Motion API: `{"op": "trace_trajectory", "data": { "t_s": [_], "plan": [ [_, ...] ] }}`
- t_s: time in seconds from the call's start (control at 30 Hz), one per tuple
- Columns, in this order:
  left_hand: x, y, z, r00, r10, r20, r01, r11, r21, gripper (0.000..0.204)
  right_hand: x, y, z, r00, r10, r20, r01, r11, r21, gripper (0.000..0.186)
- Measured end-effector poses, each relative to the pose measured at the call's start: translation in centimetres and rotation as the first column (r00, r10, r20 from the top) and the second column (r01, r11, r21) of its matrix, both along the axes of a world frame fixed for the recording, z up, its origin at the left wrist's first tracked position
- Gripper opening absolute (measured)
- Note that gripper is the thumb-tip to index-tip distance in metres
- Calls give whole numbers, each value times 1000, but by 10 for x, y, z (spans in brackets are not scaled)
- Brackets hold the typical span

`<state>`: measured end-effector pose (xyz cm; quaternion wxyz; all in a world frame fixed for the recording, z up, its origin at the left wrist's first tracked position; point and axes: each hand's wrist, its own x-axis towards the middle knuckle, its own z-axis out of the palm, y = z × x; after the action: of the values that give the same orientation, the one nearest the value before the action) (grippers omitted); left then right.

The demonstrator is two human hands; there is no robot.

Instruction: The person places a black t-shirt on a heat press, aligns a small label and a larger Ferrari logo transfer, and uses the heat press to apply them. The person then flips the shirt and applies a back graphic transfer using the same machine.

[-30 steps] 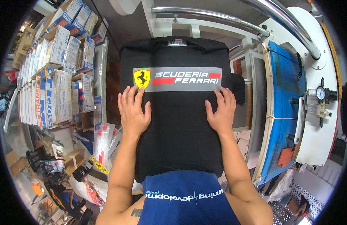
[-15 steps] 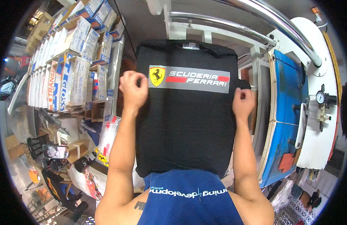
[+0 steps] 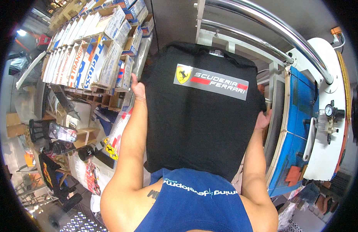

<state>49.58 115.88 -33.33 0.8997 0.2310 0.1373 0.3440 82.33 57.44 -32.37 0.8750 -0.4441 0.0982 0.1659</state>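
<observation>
A black T-shirt (image 3: 198,127) lies spread out in front of me, its neck opening at the far end. Across its chest is a translucent transfer sheet (image 3: 211,82) bearing a yellow shield with a black horse, red bars and white lettering. At the shirt's left edge rests my left hand (image 3: 138,89), thumb stretched upward, other fingers mostly hidden. My right hand (image 3: 262,120) touches the right edge near the sleeve. Its thumb points up, while its other fingers are partly hidden at the cloth. Whether either hand grips the cloth or the support beneath cannot be made out.
Cartons with white rolls or sleeves (image 3: 82,58) are stacked at the far left. On the right stand a blue padded panel (image 3: 296,127), a pressure gauge (image 3: 329,110) and chrome rails (image 3: 279,31). A phone (image 3: 63,132) is propped up left, near plastic-wrapped prints (image 3: 111,149).
My hands have gone from closed beside the transfer sheet to the shirt's side edges, the right one lower down. My view has shifted, so the shirt appears turned slightly clockwise.
</observation>
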Motion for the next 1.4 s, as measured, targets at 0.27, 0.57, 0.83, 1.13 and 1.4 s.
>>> {"op": "trace_trajectory", "data": {
  "t_s": [0.27, 0.57, 0.83, 1.13, 1.4],
  "plan": [
    [4, 13, 1, 983, 181, -19, -182, 980, -82, 55, 32, -3, 13, 993, -115, 37, 117, 993, -33, 49],
    [-8, 41, -22, 869, 298, -396, -332, 943, -20, 63, 29, 19, 11, 930, -352, 105, 339, 932, 127, 43],
    [-8, 36, 1, 912, 247, -329, -269, 963, -24, 65, 7, 35, 53, 902, -392, 182, 388, 920, 58, 41],
    [12, 14, 10, 686, 524, -505, -534, 834, 139, 57, 15, 35, 49, 858, -447, 253, 503, 832, -236, 41],
    [7, 18, 7, 969, 235, -79, -240, 969, -65, 61, 38, 2, 21, 947, -303, 107, 309, 949, -53, 47]
  ]
}}
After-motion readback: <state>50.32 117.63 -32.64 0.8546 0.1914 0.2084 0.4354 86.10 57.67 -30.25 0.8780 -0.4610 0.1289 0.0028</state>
